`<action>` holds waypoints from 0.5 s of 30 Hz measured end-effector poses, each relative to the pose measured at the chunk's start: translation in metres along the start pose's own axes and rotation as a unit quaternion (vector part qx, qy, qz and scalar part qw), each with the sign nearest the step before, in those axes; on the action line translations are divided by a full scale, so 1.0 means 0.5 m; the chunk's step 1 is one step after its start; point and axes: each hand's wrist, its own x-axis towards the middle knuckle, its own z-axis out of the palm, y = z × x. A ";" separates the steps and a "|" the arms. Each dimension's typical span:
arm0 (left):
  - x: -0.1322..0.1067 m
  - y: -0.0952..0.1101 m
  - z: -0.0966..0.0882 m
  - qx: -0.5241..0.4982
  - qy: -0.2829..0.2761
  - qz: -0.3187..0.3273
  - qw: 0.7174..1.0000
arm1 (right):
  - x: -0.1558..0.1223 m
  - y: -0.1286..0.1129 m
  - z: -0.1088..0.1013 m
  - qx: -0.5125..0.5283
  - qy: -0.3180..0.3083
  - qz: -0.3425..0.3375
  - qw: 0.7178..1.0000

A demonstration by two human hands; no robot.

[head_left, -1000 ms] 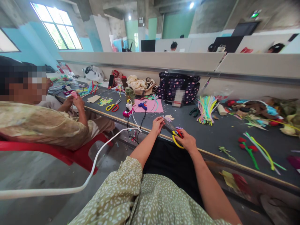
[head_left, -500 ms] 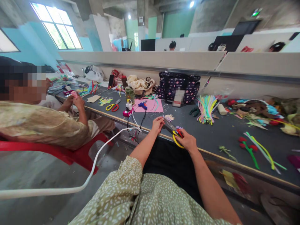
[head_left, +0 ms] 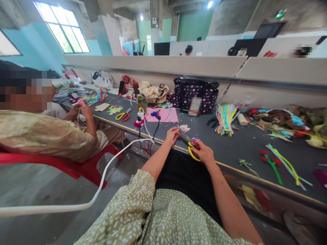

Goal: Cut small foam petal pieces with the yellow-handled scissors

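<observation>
R hand (head_left: 206, 153) fingers wrapped round the handles of the scissors (head_left: 187, 137), red + yellow grips, blades angled up-left over the near edge of the dark table (head_left: 250, 144). L hand (head_left: 172, 136) fingertips drawn together right by the blade tips; can't tell if they touch metal or pinch sth small. Just beyond: pale scraps (head_left: 184, 128). Further L, a blue glue gun (head_left: 155, 115) on a pink sheet (head_left: 166, 117), w/ a magenta power block (head_left: 139, 123) nearby, then 2nd scissors (head_left: 123, 116) lying flat. Behind, a dotted dark bag (head_left: 195, 95); R of it, dark pliers (head_left: 212, 121) next to a multicol. bundle of fuzzy stems (head_left: 226, 119). Far R, red-topped green stem (head_left: 273, 165) beside a few loose strips (head_left: 283, 163). Far L, a co-worker (head_left: 46, 132) in a red chair (head_left: 94, 173), pink item (head_left: 81, 102) in hand.
</observation>
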 end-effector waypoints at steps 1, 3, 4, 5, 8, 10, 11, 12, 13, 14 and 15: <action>0.001 0.000 0.000 0.003 0.002 0.000 1.000 | 0.001 0.001 0.000 0.001 0.000 -0.001 1.000; 0.003 -0.001 -0.001 0.005 0.003 0.001 1.000 | 0.002 0.002 0.000 0.005 0.001 -0.006 1.000; 0.004 -0.002 -0.002 0.004 0.001 0.003 1.000 | 0.003 0.002 -0.001 0.008 0.002 -0.008 1.000; 0.005 -0.002 -0.003 0.002 0.000 0.004 1.000 | 0.002 0.001 -0.002 0.011 0.003 -0.009 1.000; 0.007 -0.004 -0.005 0.002 -0.004 0.003 1.000 | 0.000 -0.003 -0.004 0.005 0.002 0.000 1.000; 0.008 -0.005 -0.006 0.005 -0.006 0.002 1.000 | -0.002 -0.007 -0.006 -0.010 0.006 0.011 1.000; 0.007 -0.005 -0.006 0.007 -0.008 0.001 1.000 | -0.003 -0.008 -0.007 -0.015 0.009 0.014 1.000; 0.007 -0.005 -0.006 0.009 -0.009 0.000 1.000 | -0.004 -0.010 -0.007 -0.018 0.010 0.016 1.000; 0.007 -0.005 -0.006 0.011 -0.010 -0.002 1.000 | -0.004 -0.010 -0.007 -0.018 0.010 0.017 1.000; 0.006 -0.005 -0.006 0.013 -0.011 -0.003 1.000 | -0.004 -0.010 -0.007 -0.017 0.009 0.017 1.000; 0.006 -0.005 -0.006 0.015 -0.011 -0.004 1.000 | -0.003 -0.009 -0.007 -0.015 0.006 0.016 1.000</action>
